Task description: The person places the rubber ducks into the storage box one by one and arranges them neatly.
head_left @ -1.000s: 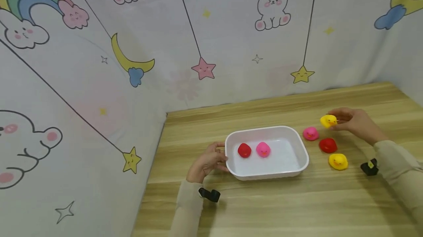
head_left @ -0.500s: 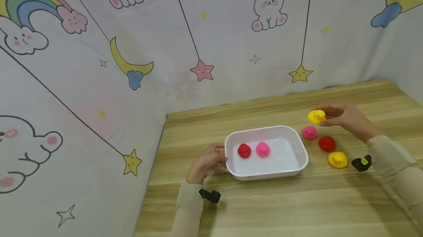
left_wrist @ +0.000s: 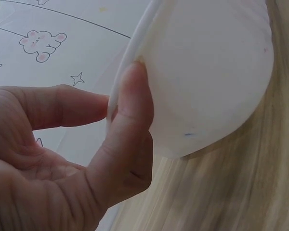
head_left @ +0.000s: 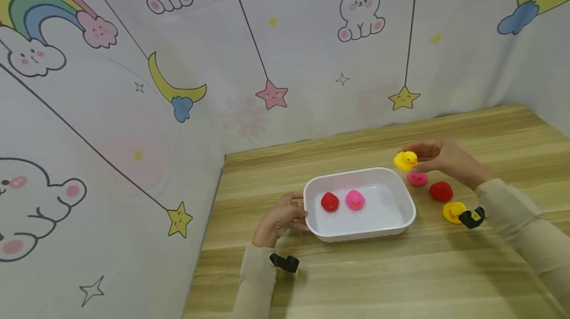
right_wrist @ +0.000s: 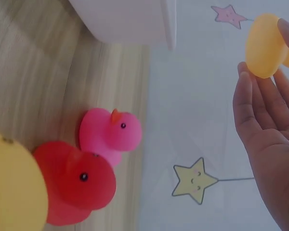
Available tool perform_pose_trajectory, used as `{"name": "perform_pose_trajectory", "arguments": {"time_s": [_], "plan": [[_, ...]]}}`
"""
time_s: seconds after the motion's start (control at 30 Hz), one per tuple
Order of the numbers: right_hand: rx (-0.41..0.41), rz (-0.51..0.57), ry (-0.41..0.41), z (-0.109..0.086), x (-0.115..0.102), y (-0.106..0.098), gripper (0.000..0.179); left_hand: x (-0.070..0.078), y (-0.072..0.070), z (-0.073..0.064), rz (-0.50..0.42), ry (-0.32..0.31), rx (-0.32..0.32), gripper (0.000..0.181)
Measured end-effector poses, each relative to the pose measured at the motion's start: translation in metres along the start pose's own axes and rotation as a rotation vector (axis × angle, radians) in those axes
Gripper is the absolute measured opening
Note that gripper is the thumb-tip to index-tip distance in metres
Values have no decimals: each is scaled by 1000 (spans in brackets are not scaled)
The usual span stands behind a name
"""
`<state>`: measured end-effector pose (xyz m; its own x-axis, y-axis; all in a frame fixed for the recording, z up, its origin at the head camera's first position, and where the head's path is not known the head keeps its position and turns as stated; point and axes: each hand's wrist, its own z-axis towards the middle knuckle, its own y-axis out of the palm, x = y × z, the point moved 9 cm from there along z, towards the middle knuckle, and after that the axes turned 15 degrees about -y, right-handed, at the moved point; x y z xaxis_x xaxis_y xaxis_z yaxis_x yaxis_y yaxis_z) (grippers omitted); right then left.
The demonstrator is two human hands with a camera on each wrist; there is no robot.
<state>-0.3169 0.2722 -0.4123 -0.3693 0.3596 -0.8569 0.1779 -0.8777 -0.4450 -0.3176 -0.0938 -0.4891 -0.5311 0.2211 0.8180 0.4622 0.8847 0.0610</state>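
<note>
1. A wood-grained worktop (head_left: 356, 279) is carrying a white tray (head_left: 386, 208), and a printed cloth (head_left: 311, 52) is hanging behind and to the left.
2. The person's left hand (head_left: 281, 216) is pinching the tray's left rim. The right hand (head_left: 445, 158) is clamping a yellow duck (head_left: 404, 161) between thumb and fingers, holding it in the air by the tray's far right corner.
3. Inside the tray, a red toy (head_left: 330, 202) and a pink duck (head_left: 355, 200) are sitting near each other, left of centre.
4. Right of the tray, three more toys are resting on the worktop in a loose line, running from far to near: a second pink duck (head_left: 417, 179), a red duck (head_left: 441, 192) and a second yellow duck (head_left: 451, 212).
5. In the head view, the raised duck and hand are partly covering the second pink duck, while a black wrist device (head_left: 472, 217) is blocking part of the second yellow duck.
6. The right wrist view is cutting off the second yellow duck at its left edge and the held duck at its right; the red toy's features are staying hard to make out.
7. The ducks are looking smooth and rounded; the tray is showing rounded corners and a raised lip; the cloth is bearing stars, moons, rabbits and a rainbow.
</note>
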Motion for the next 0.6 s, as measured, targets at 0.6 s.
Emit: {"name": "perform_pose_trajectory", "arguments": {"time_s": [0.6], "plan": [[-284,-221,-176,26,-22,71,35,2,-2,0,-13,-21,20,56]]}}
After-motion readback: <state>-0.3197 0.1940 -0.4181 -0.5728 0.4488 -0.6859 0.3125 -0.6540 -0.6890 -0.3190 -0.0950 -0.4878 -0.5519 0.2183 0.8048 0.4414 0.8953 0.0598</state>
